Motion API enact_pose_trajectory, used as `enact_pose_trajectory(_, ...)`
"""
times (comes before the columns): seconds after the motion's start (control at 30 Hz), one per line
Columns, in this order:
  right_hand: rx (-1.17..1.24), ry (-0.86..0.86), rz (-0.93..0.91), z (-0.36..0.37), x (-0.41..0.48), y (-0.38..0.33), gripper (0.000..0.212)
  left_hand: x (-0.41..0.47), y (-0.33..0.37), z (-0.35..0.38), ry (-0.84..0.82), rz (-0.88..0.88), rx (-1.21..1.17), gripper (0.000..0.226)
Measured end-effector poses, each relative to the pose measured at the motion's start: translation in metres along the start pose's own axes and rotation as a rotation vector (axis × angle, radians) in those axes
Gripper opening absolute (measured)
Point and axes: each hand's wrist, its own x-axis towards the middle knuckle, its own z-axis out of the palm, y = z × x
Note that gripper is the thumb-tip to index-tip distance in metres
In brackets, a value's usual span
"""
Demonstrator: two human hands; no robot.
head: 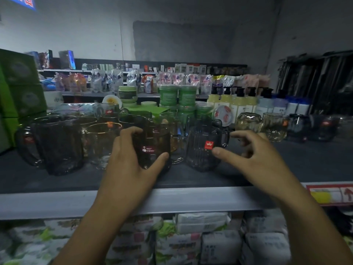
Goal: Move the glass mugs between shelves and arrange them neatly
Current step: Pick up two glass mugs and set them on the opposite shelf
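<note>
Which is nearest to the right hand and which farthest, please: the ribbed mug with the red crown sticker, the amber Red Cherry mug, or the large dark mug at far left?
1. Ribbed mug with the red crown sticker, just left of the right hand.
2. Amber Red Cherry mug, centre, in the left hand.
3. Large dark mug, far left.

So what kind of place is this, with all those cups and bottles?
Most likely a shop. Glass mugs with brand stickers stand in rows on a shelf that has a price tag on its edge, and behind them more shelves hold pump bottles and green jars lined up for sale.
</note>
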Motion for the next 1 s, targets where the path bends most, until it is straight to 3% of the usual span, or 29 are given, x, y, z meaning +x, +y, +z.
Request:
enact_pose_trajectory(0.07,0.042,0.03,-0.002,-0.008,0.008,0.008,0.052,0.002,0.001,0.001,-0.048,-0.01,0.019,0.077)
enact_pose_trajectory(0.2,0.166,-0.077,0.025,-0.002,0.03,0.016,0.032,0.007,0.003,0.003,-0.071,-0.051,0.028,0.095)
enact_pose_trajectory(0.33,0.379,-0.079,0.068,0.0,0.038,0.022,0.011,0.007,0.007,0.006,-0.041,-0.112,0.089,0.111)
enact_pose_trajectory(0.47,0.528,-0.245,0.119,-0.003,0.037,0.021,0.016,0.01,0.008,0.007,-0.053,-0.186,0.108,0.097)
enact_pose_trajectory(0.63,0.66,-0.392,0.22,-0.008,0.033,0.008,0.026,0.009,0.013,0.006,-0.062,-0.191,0.065,0.099)
enact_pose_trajectory(0.83,0.767,-0.23,0.278,0.005,0.027,-0.001,0.035,0.006,0.012,0.007,0.071,-0.057,-0.167,0.085)
enact_pose_trajectory(1.0,0.887,-0.057,0.295,-0.008,0.016,0.003,0.037,0.006,0.022,0.007,0.096,-0.011,-0.363,0.086)
